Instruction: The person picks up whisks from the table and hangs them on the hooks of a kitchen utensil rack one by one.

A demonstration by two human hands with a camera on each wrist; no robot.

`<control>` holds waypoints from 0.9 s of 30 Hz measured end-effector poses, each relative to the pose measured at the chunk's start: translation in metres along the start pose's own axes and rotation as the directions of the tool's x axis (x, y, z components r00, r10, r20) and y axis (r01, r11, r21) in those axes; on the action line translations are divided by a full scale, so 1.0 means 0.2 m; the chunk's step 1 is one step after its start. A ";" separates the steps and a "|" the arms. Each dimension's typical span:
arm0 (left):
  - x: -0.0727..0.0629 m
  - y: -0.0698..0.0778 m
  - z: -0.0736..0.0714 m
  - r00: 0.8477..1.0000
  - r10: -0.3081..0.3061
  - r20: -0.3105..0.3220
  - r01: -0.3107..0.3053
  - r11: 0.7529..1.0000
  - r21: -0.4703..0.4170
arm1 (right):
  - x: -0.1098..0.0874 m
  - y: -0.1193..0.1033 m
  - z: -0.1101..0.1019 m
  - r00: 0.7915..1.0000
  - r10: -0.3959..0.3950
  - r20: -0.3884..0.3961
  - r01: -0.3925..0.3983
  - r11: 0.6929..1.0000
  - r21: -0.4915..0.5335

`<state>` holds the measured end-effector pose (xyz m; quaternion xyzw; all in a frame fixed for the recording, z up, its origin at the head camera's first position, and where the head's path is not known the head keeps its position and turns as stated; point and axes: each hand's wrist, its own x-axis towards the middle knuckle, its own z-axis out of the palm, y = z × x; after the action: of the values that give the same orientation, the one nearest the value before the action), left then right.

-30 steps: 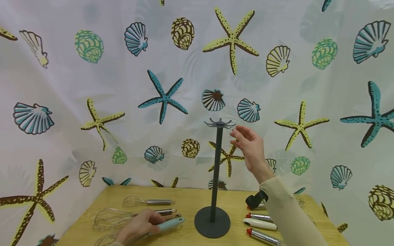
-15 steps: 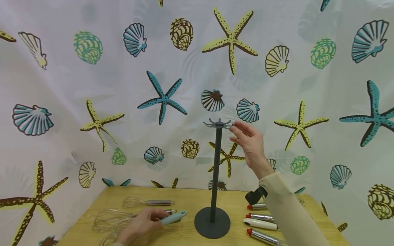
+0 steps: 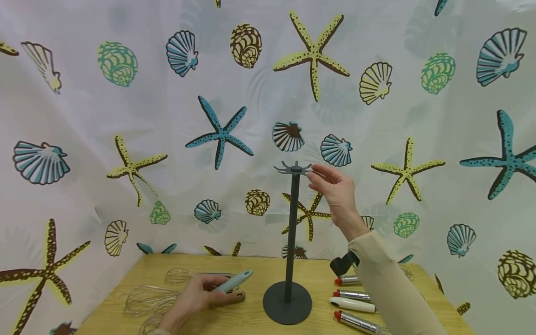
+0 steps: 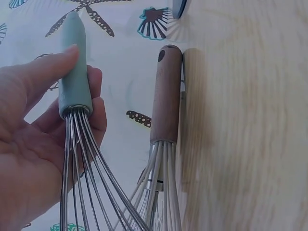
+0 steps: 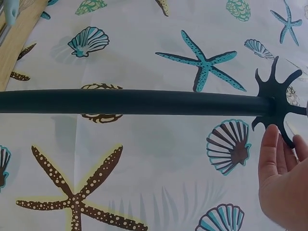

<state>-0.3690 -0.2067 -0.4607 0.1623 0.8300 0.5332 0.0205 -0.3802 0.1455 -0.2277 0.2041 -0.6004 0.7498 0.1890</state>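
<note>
My left hand [image 3: 190, 298] grips the pale blue handle of a wire whisk [image 4: 74, 94], handle end tilted up. Beside it, a whisk with a brown wooden handle [image 4: 166, 98] shows in the left wrist view, outside my fingers. In the middle stands a dark grey utensil stand [image 3: 291, 228], a round base and upright pole topped by a ring of curved hooks [image 5: 273, 91]. My right hand [image 3: 337, 193] is raised at the right of that top, its thumb and fingertips around one hook.
More wire whisks [image 3: 144, 300] lie on the left of the wooden table [image 3: 247, 321]. At the right lie several utensils with red-tipped metal handles [image 3: 356, 322] and one with a white handle [image 3: 353, 304]. A seashell-print curtain [image 3: 251, 93] hangs behind.
My left hand has lifted the pale blue whisk, its handle now tilting upward and the wooden-handled whisk showing in front of it. My right hand has moved left onto the hooks.
</note>
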 end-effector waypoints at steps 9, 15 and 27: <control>0.01 0.04 0.01 0.999 -0.021 -0.048 0.019 0.999 -0.036 | 0.00 -0.01 0.00 1.000 0.008 0.004 -0.007 0.997 -0.079; 0.01 0.04 0.01 0.997 -0.009 -0.072 0.005 0.999 -0.047 | 0.00 0.00 0.02 1.000 -0.009 -0.007 0.008 0.998 -0.068; 0.03 0.09 0.02 0.989 -0.017 -0.145 0.007 0.997 -0.071 | 0.01 0.00 0.01 1.000 -0.010 0.007 0.010 0.999 -0.052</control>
<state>-0.3700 -0.1947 -0.4463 0.1172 0.8109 0.5725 -0.0311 -0.3815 0.1438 -0.2254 0.2047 -0.6193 0.7323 0.1959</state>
